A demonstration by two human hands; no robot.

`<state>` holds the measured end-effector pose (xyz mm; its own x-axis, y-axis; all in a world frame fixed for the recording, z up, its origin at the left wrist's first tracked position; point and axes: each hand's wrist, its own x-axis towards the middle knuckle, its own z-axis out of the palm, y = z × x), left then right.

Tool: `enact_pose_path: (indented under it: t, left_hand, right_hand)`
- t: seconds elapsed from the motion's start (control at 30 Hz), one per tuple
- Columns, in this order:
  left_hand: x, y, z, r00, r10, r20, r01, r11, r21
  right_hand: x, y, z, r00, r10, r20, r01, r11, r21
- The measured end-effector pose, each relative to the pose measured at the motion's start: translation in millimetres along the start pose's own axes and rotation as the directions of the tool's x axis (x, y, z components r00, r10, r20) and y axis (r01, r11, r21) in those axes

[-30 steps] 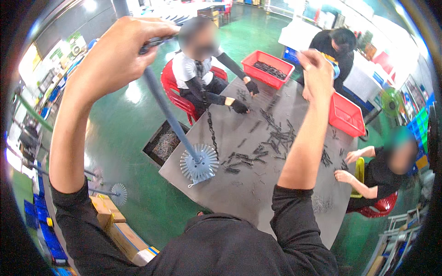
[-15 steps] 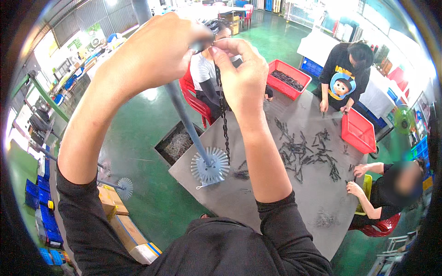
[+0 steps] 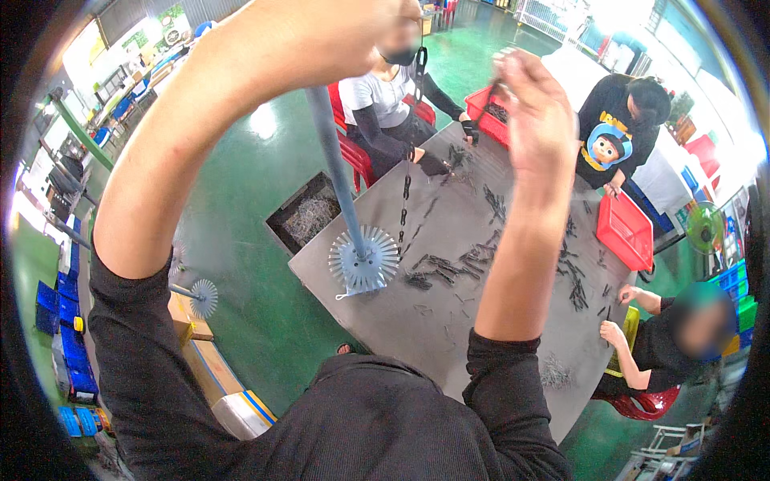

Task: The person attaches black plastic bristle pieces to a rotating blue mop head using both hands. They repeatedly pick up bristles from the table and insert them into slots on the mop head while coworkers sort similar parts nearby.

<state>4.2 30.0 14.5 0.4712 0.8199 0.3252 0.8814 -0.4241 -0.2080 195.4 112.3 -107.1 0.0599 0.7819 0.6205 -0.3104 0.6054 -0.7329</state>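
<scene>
A thin black chain of plastic-looking links (image 3: 406,192) hangs down in front of me over the grey table. My left hand (image 3: 385,30), raised at the top edge and partly cut off, is closed on its upper end. To the right, my right hand (image 3: 536,108) is held up apart from the left and smeared by motion. Its fingers are pinched on a blurred dark strand, which seems to run down and left to meet the hanging chain low over the table. Loose black links (image 3: 449,268) lie in piles on the table (image 3: 353,313) below.
A grey post with a round slotted base (image 3: 363,258) stands at the table's left corner. Red baskets (image 3: 624,231) are at the far and right sides. Three co-workers sit or stand around the table. A dark bin (image 3: 303,213) sits on the green floor; cartons (image 3: 212,373) are at left.
My hands, together before, have separated. The right hand has moved right with a dark strand trailing from it; the left has risen slightly. The hanging chain now spreads into two strands.
</scene>
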Motion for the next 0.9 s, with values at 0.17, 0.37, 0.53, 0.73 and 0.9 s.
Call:
enact_pose_path:
  t: [0.17, 0.37, 0.53, 0.73, 0.9]
  left_hand:
    - [-11, -29, 6, 0.984, 0.137, -0.117, -0.153, 0.977, -0.148]
    - [-11, -13, -6, 0.991, 0.128, -0.037, -0.133, 0.968, -0.215]
    - [-19, -3, -14, 0.973, 0.202, -0.111, -0.210, 0.975, -0.068]
    - [-1, 8, -13, 0.990, 0.143, 0.014, -0.143, 0.989, -0.047]
    - [2, 18, -8, 0.995, -0.069, 0.071, 0.072, 0.997, -0.038]
  right_hand:
    - [1, -15, -101, 0.974, 0.020, -0.228, -0.122, 0.887, -0.446]
    - [-7, -10, -157, 0.939, -0.322, -0.119, -0.117, 0.023, -0.993]
    - [-14, -14, -10, 0.958, -0.266, 0.108, 0.279, 0.766, -0.579]
    - [-15, -9, 62, 0.933, -0.360, 0.029, 0.337, 0.839, -0.428]
    - [-14, -6, 72, 0.969, -0.232, -0.091, 0.187, 0.918, -0.349]
